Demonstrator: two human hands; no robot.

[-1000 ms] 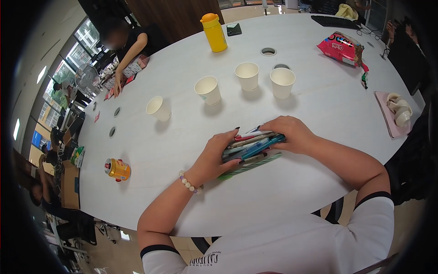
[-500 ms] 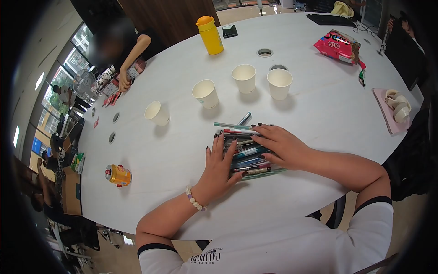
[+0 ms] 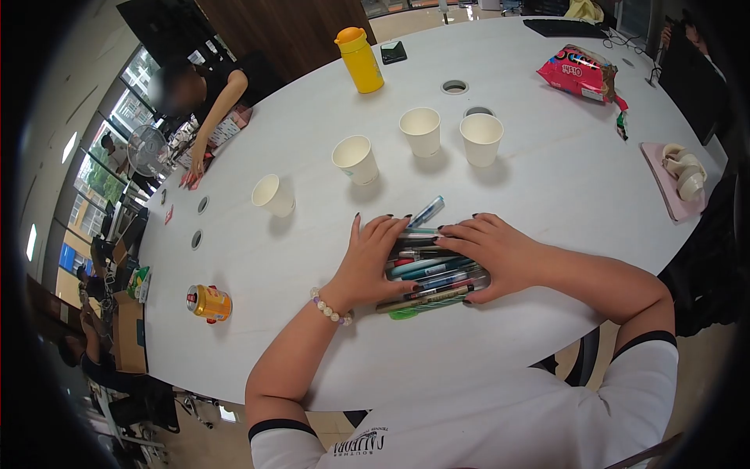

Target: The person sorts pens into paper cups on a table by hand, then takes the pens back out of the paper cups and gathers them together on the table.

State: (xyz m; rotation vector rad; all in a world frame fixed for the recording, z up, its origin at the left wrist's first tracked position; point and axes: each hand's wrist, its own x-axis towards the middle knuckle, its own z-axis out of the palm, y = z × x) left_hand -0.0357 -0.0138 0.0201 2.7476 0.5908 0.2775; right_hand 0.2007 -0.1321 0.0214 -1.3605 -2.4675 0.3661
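Observation:
A pile of pens (image 3: 430, 270) lies on the table in front of me, most of them side by side and roughly level. Around their left ends curls my left hand (image 3: 369, 264), its thumb along the near side. My right hand (image 3: 498, 258) cups the right ends, with its fingers over the top of the pile and its thumb at the near edge. One blue-tipped pen (image 3: 426, 211) sticks out at an angle beyond the far side. A light green pen (image 3: 422, 309) is nearest to me. My fingers hide many pen ends.
Several paper cups, one of them a tilted cup (image 3: 273, 196), stand beyond the pens. A yellow bottle (image 3: 361, 62) and phone (image 3: 394, 52) are farther back. An orange can (image 3: 209, 303) is at left, a red snack bag (image 3: 580, 74) at right. A co-worker's hand (image 3: 198, 159) touches items at far left.
Both hands have closed in from lying spread over the pens to cupping their ends. The pens are more evenly lined up. The co-worker's arm has shifted slightly.

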